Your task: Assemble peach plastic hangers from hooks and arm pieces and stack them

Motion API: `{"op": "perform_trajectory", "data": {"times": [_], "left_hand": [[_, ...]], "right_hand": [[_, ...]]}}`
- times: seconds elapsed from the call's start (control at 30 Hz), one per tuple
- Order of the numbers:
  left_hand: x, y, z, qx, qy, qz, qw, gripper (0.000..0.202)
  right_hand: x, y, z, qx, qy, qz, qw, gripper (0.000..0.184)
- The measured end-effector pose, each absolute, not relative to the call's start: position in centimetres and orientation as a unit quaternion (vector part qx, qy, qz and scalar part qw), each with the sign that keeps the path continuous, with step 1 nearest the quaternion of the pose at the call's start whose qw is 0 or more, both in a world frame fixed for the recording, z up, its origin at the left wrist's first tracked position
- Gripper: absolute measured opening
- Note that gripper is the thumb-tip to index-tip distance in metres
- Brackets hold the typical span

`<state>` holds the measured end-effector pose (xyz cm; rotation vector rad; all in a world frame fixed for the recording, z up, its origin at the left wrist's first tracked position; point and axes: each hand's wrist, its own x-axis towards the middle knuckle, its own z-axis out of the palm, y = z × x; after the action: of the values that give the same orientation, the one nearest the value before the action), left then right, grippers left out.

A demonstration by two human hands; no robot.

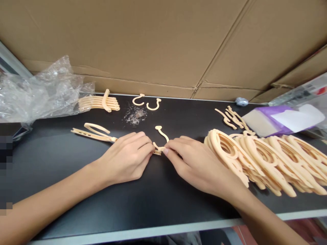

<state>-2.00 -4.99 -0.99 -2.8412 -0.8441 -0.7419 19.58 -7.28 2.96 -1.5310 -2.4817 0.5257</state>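
Observation:
My left hand is closed around a beige plastic hanger body, whose slotted bar and curved loop stick out to the left. The hanger's short end shows between my two hands. My right hand pinches at that end with thumb and fingertips, on a beige hanger hook whose flat head points away from me. The fingers cover part of the hook, so I cannot tell whether it is seated in the hanger. Two loose hooks lie farther back on the black table.
Stacked beige hangers overlap at the right, with loose narrow pieces behind them. A purple-and-white pack stands there too. Back left are a neat row of beige bars and crumpled clear plastic. Pale scraps lie mid-table; cardboard walls the back.

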Motion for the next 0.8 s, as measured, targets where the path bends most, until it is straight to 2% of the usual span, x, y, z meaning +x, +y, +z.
{"op": "perform_trajectory", "data": {"times": [0.17,0.6,0.8], "left_hand": [[-1.98,-5.06,-0.88,-0.930,-0.276,-0.242,0.010,0.023],[-2.04,-4.85,-1.05,-0.931,-0.265,-0.247,-0.037,0.026],[-2.06,-4.81,-1.28,-0.932,-0.253,-0.252,-0.054,0.024]], "right_hand": [[19.40,-7.23,3.11,-0.489,-0.848,0.196,0.054,0.033],[19.47,-7.13,2.86,-0.497,-0.846,0.182,0.061,0.033],[18.83,-7.26,3.44,-0.498,-0.859,0.119,-0.015,0.032]]}}
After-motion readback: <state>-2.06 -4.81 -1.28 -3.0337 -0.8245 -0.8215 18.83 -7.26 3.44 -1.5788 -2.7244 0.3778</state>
